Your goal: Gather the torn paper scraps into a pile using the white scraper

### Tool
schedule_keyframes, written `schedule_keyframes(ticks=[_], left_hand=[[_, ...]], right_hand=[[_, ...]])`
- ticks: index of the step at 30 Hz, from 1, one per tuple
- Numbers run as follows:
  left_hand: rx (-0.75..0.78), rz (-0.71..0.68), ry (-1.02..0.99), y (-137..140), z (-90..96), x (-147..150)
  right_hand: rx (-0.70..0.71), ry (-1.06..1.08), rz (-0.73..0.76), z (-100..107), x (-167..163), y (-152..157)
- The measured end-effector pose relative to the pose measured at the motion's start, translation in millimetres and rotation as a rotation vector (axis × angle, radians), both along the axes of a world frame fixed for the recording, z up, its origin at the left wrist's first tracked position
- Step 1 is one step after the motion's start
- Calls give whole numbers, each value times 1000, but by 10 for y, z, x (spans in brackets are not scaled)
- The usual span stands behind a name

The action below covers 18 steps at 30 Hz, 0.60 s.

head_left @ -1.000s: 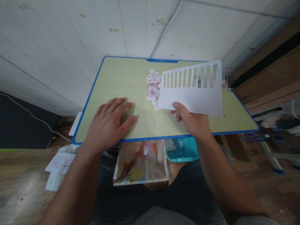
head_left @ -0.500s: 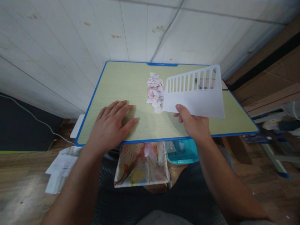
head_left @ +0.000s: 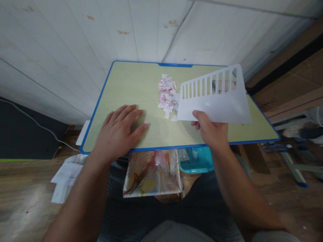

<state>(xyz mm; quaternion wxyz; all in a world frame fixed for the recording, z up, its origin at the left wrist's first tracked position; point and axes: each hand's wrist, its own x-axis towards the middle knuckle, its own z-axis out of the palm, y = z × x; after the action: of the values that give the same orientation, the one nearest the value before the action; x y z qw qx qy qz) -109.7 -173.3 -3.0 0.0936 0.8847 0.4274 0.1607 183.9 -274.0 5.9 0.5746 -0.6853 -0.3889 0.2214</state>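
Observation:
My right hand [head_left: 210, 129] grips the lower edge of a thin white plastic sheet [head_left: 202, 109] with a row of slots along its top, thumb in front and fingers behind. The sheet stands tilted over the right half of the table, its left edge beside a heap of torn paper scraps [head_left: 167, 92], white with pink patches. My left hand [head_left: 121, 129] rests palm down near the table's front left, fingers spread, holding nothing. Through the slots a blurred-out flat item [head_left: 223, 86] shows on the table; what it is I cannot tell.
The small table [head_left: 126, 84] has a blue rim and stands against a white panelled wall [head_left: 146, 30]. Below its front edge are a teal plastic bin [head_left: 196, 161] with scraps inside and a patterned shiny box [head_left: 153, 178]. Papers [head_left: 64, 178] lie on the floor at left; cardboard [head_left: 287, 74] stands at right.
My right hand and the slotted sheet have shifted slightly right, away from the heap, and a few scraps at its lower right now lie looser. My left hand stays in place.

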Motion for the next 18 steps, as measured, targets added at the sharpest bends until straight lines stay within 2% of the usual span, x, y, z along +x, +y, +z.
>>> schedule_keyframes(ticks=[8,15,18], left_hand=[[-3,8,-3,-16,22,15],[-15,5,-11,-4,13,11],[-16,3,-13,2,12,11]], right_hand=[[98,52,-102,-33,66,55],[30,24,55,-27,39,13],[21,47,51,-7,25,17]])
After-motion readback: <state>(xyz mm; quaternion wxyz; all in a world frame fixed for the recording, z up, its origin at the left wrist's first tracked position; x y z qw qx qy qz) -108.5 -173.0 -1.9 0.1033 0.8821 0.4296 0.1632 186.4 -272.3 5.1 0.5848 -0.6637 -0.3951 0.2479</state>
